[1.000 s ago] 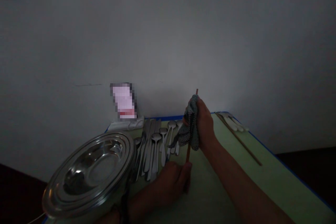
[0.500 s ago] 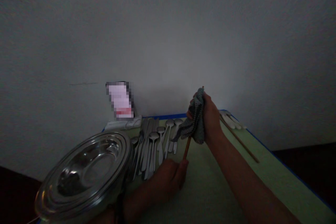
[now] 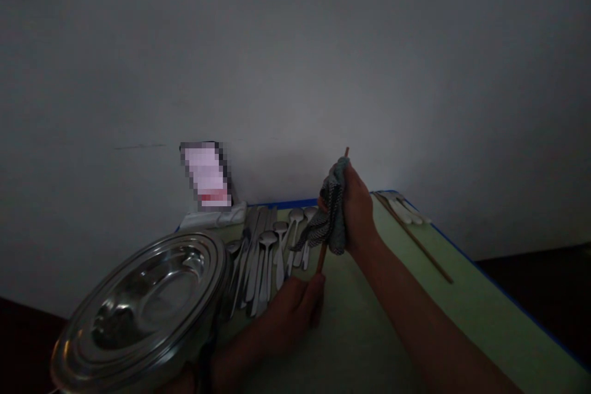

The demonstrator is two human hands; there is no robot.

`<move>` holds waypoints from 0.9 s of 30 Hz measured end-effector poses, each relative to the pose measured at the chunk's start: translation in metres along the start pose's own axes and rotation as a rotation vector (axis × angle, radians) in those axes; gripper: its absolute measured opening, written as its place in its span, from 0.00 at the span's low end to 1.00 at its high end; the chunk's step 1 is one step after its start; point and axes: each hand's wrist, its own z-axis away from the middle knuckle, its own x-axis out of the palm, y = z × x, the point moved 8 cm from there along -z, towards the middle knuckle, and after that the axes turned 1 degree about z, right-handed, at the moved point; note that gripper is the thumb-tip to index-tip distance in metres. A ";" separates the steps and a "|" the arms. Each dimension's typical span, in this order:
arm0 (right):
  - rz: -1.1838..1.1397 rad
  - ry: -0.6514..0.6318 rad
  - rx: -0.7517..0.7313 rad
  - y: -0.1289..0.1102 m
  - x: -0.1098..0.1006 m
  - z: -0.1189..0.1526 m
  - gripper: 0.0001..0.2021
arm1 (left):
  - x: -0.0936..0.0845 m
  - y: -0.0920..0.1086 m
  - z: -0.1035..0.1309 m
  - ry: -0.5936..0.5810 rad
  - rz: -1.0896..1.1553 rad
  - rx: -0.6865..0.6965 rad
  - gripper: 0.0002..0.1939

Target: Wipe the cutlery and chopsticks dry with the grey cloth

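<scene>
My left hand (image 3: 295, 305) is closed on the lower end of a thin brown chopstick (image 3: 322, 258), which slants up and away from me. Higher up, my right hand (image 3: 357, 206) grips a dark grey patterned cloth (image 3: 335, 209) wrapped around the same stick, whose tip pokes out above the cloth. Left of the cloth lie several metal spoons (image 3: 268, 238) and other flatware on the green tabletop (image 3: 364, 320). A second chopstick (image 3: 425, 252) rests on the right side of the table, beside a few forks with pale handles (image 3: 404, 212).
A large oval stainless-steel dish (image 3: 138, 301) fills the table's left side. Behind it a phone (image 3: 207, 175) with a blurred screen leans near the wall, on a folded white cloth (image 3: 215, 215). The grey wall (image 3: 295, 74) rises directly behind the blue table edge (image 3: 286, 204).
The whole view has shifted slightly, so everything sits a little further left. More of the chopstick's tip shows above the cloth, and less of its shaft between the hands.
</scene>
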 end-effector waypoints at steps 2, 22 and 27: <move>-0.004 -0.005 0.003 0.001 0.000 0.000 0.17 | -0.002 0.002 0.002 0.005 0.009 0.013 0.29; -0.098 0.154 0.076 0.001 -0.015 -0.002 0.19 | -0.008 0.019 0.020 0.245 -0.109 0.471 0.23; -0.069 0.153 0.087 0.006 -0.007 0.006 0.19 | -0.016 0.029 0.024 0.270 -0.042 0.382 0.22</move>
